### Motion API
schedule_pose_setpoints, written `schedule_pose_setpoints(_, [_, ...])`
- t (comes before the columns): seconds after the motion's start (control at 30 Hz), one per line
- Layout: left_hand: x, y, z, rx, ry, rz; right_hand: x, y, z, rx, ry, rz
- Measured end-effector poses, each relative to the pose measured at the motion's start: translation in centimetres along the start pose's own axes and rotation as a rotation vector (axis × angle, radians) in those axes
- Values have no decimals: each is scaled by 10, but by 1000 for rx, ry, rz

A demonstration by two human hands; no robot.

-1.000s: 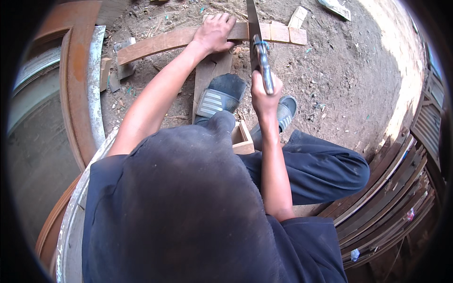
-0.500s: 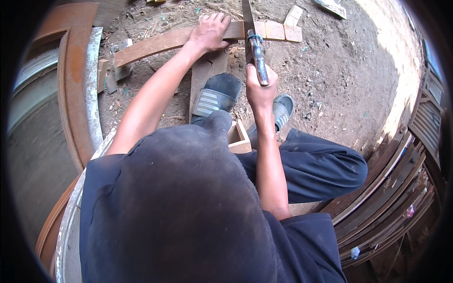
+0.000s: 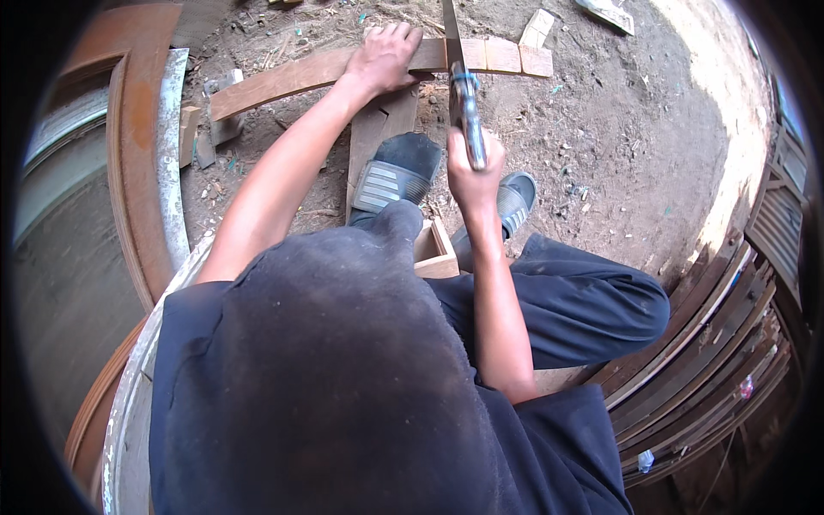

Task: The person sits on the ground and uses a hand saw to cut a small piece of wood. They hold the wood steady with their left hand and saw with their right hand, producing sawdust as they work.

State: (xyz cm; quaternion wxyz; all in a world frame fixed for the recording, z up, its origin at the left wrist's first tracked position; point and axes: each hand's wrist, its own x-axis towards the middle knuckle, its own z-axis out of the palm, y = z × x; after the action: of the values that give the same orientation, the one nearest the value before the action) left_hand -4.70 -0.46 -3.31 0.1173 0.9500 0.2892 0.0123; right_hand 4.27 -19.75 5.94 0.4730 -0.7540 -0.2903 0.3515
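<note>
My left hand [image 3: 384, 58] grips a long wooden plank [image 3: 279, 83], its fingers curled over the far edge. The plank lies crosswise in front of me, on top of another board [image 3: 369, 137] that runs toward my feet. My right hand [image 3: 475, 169] is closed round the handle of a hand saw [image 3: 468, 107]. The saw's blade stands across the plank, to the right of my left hand, its tip pointing away from me. Pencil-like lines cross the plank to the right of the blade. Whether the teeth are inside a cut I cannot tell.
A small wooden box [image 3: 440, 262] sits between my legs, beside my sandalled foot [image 3: 396, 176]. A brown panelled frame [image 3: 129, 172] stands at the left. Stacked timber [image 3: 695, 343] lies at the right. Wood offcuts [image 3: 536, 28] are scattered on the dirt ground [image 3: 627, 137].
My right hand has drawn the saw slightly back toward me, the handle now nearer my body. My left hand stays on the plank.
</note>
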Motion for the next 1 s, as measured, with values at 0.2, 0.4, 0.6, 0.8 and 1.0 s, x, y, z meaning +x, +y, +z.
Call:
schedule_pose_setpoints(0.2, [1, -1, -1, 11, -33, -40, -51, 4, -31, -84, -29, 5])
schedule_pose_setpoints(0.4, [7, 0, -2, 4, -24, 2, 8, -11, 6, 28, 45, 5])
schedule_pose_setpoints(0.6, [1, -5, 4, -4, 29, 14, -61, 10, -21, -59, 19, 3])
schedule_pose_setpoints(0.8, [4, -3, 2, 3, 11, 19, 7, -6, 10, 43, 59, -9])
schedule_pose_setpoints(1.0, [0, -4, 8, 27, 31, 25, -61, 8, -15, -49, 37, 47])
